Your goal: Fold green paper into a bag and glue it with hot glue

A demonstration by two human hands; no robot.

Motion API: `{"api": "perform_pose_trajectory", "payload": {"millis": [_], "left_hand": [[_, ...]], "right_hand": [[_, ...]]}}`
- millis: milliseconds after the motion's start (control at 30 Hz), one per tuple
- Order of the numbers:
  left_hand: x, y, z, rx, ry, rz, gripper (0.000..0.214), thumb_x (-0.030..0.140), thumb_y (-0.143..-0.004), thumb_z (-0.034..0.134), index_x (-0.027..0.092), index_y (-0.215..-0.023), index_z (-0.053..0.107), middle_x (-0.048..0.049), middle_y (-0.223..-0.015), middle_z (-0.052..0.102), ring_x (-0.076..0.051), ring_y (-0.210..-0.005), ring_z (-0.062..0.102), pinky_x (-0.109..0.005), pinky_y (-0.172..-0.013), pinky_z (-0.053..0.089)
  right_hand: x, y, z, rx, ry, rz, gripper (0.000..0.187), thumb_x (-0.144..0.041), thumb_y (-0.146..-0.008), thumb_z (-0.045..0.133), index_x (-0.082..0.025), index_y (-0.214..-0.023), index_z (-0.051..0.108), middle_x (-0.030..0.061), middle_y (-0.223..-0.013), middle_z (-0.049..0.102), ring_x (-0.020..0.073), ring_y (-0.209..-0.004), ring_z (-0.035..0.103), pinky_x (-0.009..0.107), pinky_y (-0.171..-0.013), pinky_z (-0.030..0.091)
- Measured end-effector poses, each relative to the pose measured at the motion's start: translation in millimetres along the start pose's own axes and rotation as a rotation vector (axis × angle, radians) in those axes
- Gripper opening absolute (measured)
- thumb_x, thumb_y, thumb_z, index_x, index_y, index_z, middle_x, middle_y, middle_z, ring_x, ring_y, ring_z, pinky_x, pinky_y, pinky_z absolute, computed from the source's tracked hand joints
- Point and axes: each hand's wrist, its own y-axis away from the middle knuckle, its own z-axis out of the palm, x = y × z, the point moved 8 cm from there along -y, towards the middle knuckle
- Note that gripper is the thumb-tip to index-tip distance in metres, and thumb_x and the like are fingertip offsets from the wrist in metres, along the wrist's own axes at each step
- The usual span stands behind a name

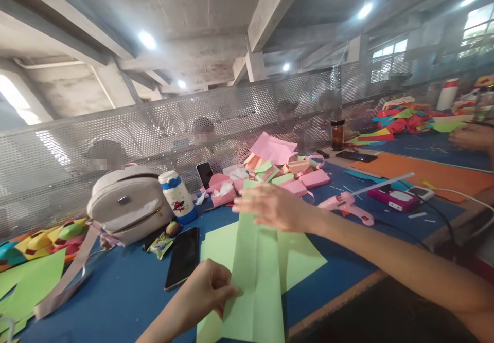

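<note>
A creased strip of light green paper [257, 276] stands lengthwise before me, over more green sheets [304, 260] lying on the blue table. My left hand [210, 287] pinches the strip's left edge near its lower end, thumb and fingers closed. Across the strip's far end lies my right hand [274, 208], its fingers stretched out and slightly blurred, palm toward the paper. A black phone [183, 258] rests left of the sheets. Beyond my right hand is a pile of pink, green and orange folded paper pieces [283, 165].
At left stand a beige backpack [127, 204] and a white-and-blue bottle [177, 196]. A pink glue gun [349, 206] with its cord and a purple device [393, 197] lie at right. A perforated metal screen [162, 127] runs behind the table. Another person's hand [473, 136] shows far right.
</note>
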Motion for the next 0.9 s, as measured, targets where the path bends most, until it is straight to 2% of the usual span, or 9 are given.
{"api": "perform_pose_trajectory", "payload": {"millis": [67, 167, 267, 367, 533, 733, 800, 867, 900], "left_hand": [[3, -1, 1.7, -0.005, -0.016, 0.007, 0.048, 0.055, -0.066, 0.070, 0.021, -0.050, 0.040, 0.0023, -0.048, 0.051, -0.013, -0.048, 0.057, -0.024, -0.049, 0.049], [5, -1, 3.3, -0.014, -0.033, 0.010, 0.050, 0.055, -0.066, 0.069, 0.021, -0.049, 0.037, 0.0043, -0.047, 0.046, -0.011, -0.045, 0.053, -0.023, -0.047, 0.047], [1, -3, 3.3, -0.021, -0.040, 0.011, 0.051, 0.053, -0.068, 0.069, 0.021, -0.049, 0.034, 0.0065, -0.046, 0.041, -0.009, -0.044, 0.048, -0.021, -0.046, 0.044], [-8, -6, 2.2, -0.020, -0.038, -0.009, 0.050, 0.053, -0.067, 0.069, 0.021, -0.049, 0.034, 0.0071, -0.045, 0.040, -0.008, -0.044, 0.046, -0.020, -0.045, 0.043], [-22, -17, 0.8, -0.019, -0.026, -0.020, 0.052, 0.055, -0.065, 0.070, 0.021, -0.048, 0.035, 0.0063, -0.045, 0.041, -0.010, -0.044, 0.048, -0.022, -0.046, 0.045], [-27, -24, 3.8, -0.054, -0.019, -0.002, 0.053, 0.057, -0.067, 0.071, 0.020, -0.049, 0.038, 0.0063, -0.044, 0.040, -0.009, -0.044, 0.045, -0.021, -0.046, 0.043], [-24, -25, -1.8, -0.020, -0.009, 0.012, 0.047, 0.059, -0.071, 0.067, 0.017, -0.057, 0.052, 0.0052, -0.047, 0.044, -0.009, -0.045, 0.046, -0.021, -0.047, 0.043], [-19, -24, -14.8, 0.060, 0.010, 0.042, 0.049, 0.060, -0.079, 0.058, 0.013, -0.085, 0.068, -0.0006, -0.060, 0.059, -0.012, -0.053, 0.055, -0.022, -0.051, 0.047], [-15, -23, -23.3, 0.112, 0.006, 0.092, 0.052, 0.059, -0.083, 0.054, 0.013, -0.104, 0.069, -0.0053, -0.074, 0.067, -0.015, -0.061, 0.061, -0.024, -0.055, 0.051]], "right_hand": [[-25, -1, 22, -0.185, 0.137, -0.149, 0.040, -0.038, -0.100, 0.052, -0.017, -0.133, 0.054, 0.0097, -0.135, 0.061, 0.0238, -0.130, 0.049, 0.043, -0.110, 0.035], [-43, 1, 42, -0.296, 0.209, -0.262, 0.031, -0.037, -0.097, 0.059, -0.016, -0.120, 0.061, 0.0056, -0.116, 0.069, 0.0221, -0.117, 0.057, 0.039, -0.105, 0.038], [-43, 5, 50, -0.309, 0.222, -0.274, 0.020, -0.031, -0.095, 0.062, -0.019, -0.111, 0.063, 0.0033, -0.107, 0.069, 0.0211, -0.108, 0.058, 0.037, -0.097, 0.041], [-39, 9, 52, -0.265, 0.215, -0.268, 0.014, -0.023, -0.098, 0.055, -0.020, -0.108, 0.065, 0.0033, -0.105, 0.069, 0.0196, -0.103, 0.059, 0.035, -0.092, 0.041], [-38, 14, 60, -0.187, 0.187, -0.262, 0.026, -0.009, -0.099, 0.043, -0.020, -0.102, 0.067, 0.0027, -0.102, 0.070, 0.0175, -0.101, 0.058, 0.033, -0.090, 0.041], [-30, 11, 81, -0.298, 0.072, -0.166, 0.009, -0.023, -0.095, 0.059, -0.018, -0.096, 0.066, 0.0026, -0.090, 0.067, 0.0183, -0.087, 0.056, 0.032, -0.084, 0.041], [-26, 9, 86, -0.342, 0.021, -0.125, 0.009, -0.027, -0.093, 0.063, -0.019, -0.092, 0.067, 0.0022, -0.089, 0.066, 0.0181, -0.085, 0.056, 0.031, -0.080, 0.041], [-21, 5, 86, -0.353, -0.052, -0.087, 0.009, -0.026, -0.094, 0.063, -0.020, -0.089, 0.068, 0.0021, -0.089, 0.067, 0.0176, -0.084, 0.057, 0.030, -0.077, 0.041], [-19, 2, 82, -0.332, -0.108, -0.062, 0.008, -0.024, -0.094, 0.062, -0.020, -0.090, 0.068, 0.0018, -0.089, 0.068, 0.0171, -0.084, 0.059, 0.029, -0.076, 0.042]]}}
